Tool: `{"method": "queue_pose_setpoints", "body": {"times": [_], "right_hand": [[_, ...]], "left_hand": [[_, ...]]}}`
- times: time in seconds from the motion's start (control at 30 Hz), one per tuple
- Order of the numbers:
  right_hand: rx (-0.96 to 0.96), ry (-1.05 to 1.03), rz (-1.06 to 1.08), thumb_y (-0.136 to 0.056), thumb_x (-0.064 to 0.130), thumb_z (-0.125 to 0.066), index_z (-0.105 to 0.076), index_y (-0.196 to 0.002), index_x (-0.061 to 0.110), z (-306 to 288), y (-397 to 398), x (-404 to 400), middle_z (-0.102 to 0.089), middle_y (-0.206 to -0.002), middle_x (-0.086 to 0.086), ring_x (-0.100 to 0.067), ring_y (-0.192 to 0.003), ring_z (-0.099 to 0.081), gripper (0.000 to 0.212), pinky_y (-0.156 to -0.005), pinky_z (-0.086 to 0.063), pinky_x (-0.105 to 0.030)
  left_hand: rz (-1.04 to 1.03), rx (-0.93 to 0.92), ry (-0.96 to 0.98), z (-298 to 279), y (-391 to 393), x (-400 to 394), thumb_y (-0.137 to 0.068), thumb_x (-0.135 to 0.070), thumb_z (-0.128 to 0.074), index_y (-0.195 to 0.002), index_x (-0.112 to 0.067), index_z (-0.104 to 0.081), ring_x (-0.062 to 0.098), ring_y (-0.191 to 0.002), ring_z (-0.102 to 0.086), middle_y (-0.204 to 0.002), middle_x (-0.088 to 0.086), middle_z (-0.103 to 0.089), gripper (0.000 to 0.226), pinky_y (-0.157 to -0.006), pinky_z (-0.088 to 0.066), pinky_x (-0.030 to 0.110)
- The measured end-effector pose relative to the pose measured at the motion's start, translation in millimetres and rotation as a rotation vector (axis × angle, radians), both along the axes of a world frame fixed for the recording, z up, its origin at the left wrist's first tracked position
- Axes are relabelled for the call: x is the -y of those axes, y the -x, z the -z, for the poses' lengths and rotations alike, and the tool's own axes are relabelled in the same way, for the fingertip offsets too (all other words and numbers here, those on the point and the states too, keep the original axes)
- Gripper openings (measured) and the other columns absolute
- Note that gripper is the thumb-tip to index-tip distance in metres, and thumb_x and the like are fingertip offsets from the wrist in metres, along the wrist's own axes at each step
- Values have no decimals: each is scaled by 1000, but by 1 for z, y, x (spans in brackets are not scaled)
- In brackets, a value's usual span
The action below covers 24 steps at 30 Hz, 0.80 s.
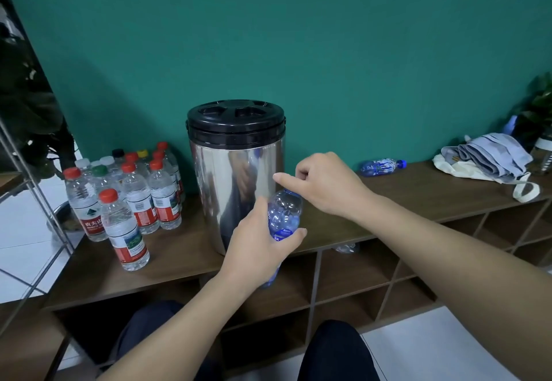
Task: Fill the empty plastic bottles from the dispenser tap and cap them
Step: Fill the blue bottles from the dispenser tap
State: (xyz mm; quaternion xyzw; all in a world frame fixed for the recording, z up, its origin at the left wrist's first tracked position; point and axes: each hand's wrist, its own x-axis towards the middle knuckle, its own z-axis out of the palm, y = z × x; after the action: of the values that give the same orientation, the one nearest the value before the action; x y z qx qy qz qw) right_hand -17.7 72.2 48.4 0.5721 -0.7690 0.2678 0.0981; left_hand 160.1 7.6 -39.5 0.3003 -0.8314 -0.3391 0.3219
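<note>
The left hand (260, 246) grips the blue bottle (283, 216) upright in front of the dispenser (236, 177), steadying it while the right hand (322, 183) pinches at its neck, probably twisting the cap.

Left hand (257, 249) curled in a grip, right hand (321, 185) pinching above

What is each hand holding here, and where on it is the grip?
The left hand grips the blue bottle around its middle. The right hand is curled at the bottle's top; whether it holds a cap cannot be told.
</note>
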Motion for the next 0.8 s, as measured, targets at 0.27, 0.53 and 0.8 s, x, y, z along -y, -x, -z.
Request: {"method": "queue_pose_setpoints", "body": {"times": [0.27, 0.53, 0.8], "right_hand": [[119, 50, -265, -105, 54, -69, -76, -77, 19, 4, -2, -8, -63, -64, -1, -20, -63, -55, 45, -64, -45, -39], [217, -164, -578, -111, 22, -68, -77, -133, 20, 0, -3, -27, -74, -119, 9, -12, -107, -71, 24, -91, -50, -20], [173, -219, -352, -98, 61, -73, -80, -114, 31, 28, -11, -36, -73, -82, 12, -6, -62, -61, 35, -64, -49, -27]], "left_hand": [[139, -87, -139, 1, -17, 6, -88, -51, -93, -123, -40, -59, 1, -102, -74, -109, -19, -76, 51, -91, -62, 29], [480, -91, -500, 14, -50, 19, -91, -28, -94, -130, -19, -69, 29, -110, -80, -118, 8, -81, 47, -101, -64, 53], [423, -62, -458, 42, -50, 10, -93, -24, -94, -133, -27, -66, 22, -111, -79, -118, 1, -80, 48, -103, -64, 48]]}}
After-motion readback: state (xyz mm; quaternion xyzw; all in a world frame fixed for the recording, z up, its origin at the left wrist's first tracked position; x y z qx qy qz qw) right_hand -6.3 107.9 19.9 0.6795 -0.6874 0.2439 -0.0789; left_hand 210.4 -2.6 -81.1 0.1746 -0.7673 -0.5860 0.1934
